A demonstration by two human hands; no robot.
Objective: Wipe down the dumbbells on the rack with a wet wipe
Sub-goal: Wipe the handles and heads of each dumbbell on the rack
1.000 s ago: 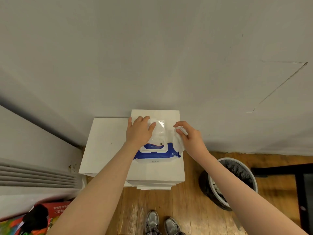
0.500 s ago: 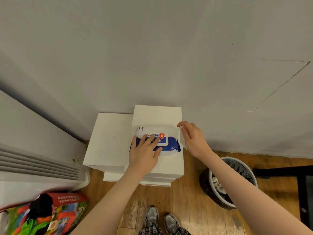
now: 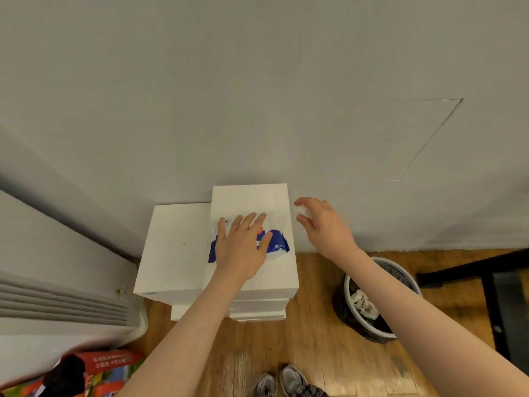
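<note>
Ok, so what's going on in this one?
A person stands at a stack of white boxes against the wall. The left hand lies flat with straight fingers on a blue and white pack of wet wipes on the taller stack. The right hand, off to the pack's right, pinches a small white wipe. A lined bin with crumpled white bits sits on the wooden floor to the right. No dumbbells or rack are in view.
</note>
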